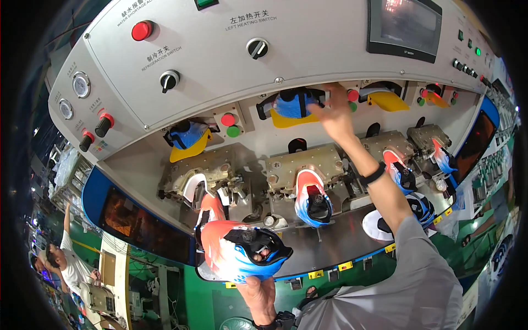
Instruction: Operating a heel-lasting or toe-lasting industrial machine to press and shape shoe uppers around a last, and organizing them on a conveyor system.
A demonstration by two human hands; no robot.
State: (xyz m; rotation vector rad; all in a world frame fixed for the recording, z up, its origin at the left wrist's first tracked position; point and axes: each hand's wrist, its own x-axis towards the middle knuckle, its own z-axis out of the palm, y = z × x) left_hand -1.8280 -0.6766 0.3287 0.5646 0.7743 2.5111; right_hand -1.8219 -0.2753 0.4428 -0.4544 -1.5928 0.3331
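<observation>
In my left hand [258, 297], low in the view, a red, white and blue shoe upper [242, 250] rests with its opening facing me; my fingers grip it from beneath. My right hand [333, 113] is raised to the machine with fingers spread, nothing visibly in it. It is beside a blue upper [292, 104] on a yellow-edged pad under a black clamp, and close to a red button [352, 95]. Whether the fingertips touch either, I cannot tell. Another red-and-blue upper [313, 198] sits on the metal mold [305, 165] below.
A grey control panel [214, 71] with knobs and a screen [404, 27] overhangs the stations. At left, a blue upper [188, 136] sits on another yellow pad. More uppers [400, 171] stand on the right molds. A white-and-navy shoe [379, 225] lies by my right arm. People [71, 256] work at far left.
</observation>
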